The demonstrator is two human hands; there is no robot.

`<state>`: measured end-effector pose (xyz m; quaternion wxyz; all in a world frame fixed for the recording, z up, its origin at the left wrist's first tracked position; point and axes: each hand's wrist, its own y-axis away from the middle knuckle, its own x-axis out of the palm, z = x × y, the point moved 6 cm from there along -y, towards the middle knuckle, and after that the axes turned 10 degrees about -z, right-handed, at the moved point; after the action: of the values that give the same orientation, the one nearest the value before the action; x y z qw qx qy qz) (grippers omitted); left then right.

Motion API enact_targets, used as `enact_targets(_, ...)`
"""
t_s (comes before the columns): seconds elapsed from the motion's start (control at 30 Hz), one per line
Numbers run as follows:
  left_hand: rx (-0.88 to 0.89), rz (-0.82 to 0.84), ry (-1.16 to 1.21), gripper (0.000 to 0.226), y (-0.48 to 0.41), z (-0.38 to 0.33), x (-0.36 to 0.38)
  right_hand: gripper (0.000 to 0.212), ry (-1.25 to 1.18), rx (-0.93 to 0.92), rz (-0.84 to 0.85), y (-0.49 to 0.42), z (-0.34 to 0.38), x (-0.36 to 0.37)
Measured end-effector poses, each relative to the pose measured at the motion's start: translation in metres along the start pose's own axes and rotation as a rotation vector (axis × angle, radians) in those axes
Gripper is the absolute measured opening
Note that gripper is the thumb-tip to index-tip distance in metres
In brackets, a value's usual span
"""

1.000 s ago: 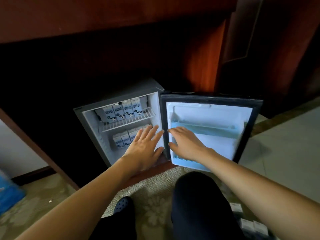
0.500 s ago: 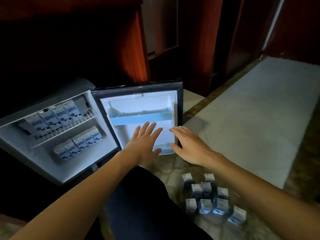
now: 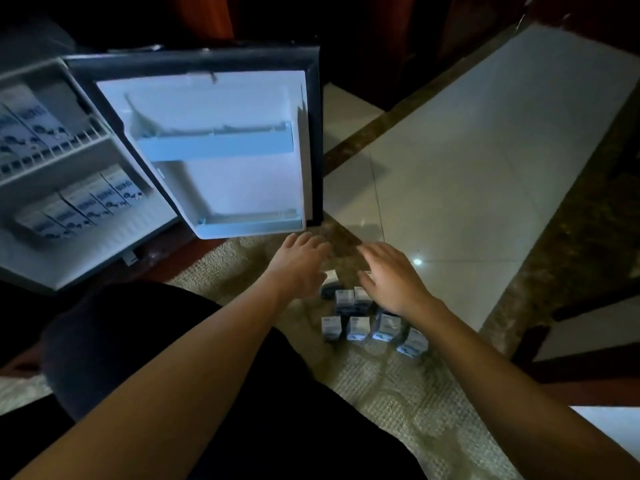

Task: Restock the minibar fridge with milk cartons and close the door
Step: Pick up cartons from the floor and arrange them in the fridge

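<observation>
Fingers [image 3: 306, 240] spread on left hand [image 3: 298, 268] and right hand [image 3: 393, 282], gripping nothing, over milk cartons [image 3: 358, 329] on rug [image 3: 398, 393] below open fridge door [image 3: 221, 150]; rear ones partly hidden. Shelved cartons [image 3: 88, 202] left of door, blurred, cropped.

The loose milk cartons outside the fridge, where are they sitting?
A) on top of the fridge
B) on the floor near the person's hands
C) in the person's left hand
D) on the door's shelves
B: the loose milk cartons stand grouped on the floor, with the left hand and right hand spread open over them, gripping none.
</observation>
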<state>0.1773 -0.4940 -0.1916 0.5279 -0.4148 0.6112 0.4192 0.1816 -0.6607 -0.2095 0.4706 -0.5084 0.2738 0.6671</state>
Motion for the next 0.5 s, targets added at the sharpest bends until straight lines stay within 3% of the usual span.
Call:
enact_targets(0.2, -0.063, 0.146, 0.061, 0.054, 0.004, -0.009, 0.065, 0.046, -0.057, 0.114, 0.108, 0.04, -0.039, 0.064)
enact_targets(0.5, -0.074, 0.27, 0.116, 0.059, 0.006, -0.025, 0.145, 0.05, -0.07, 0.112, 0.19, 0.059, -0.05, 0.126)
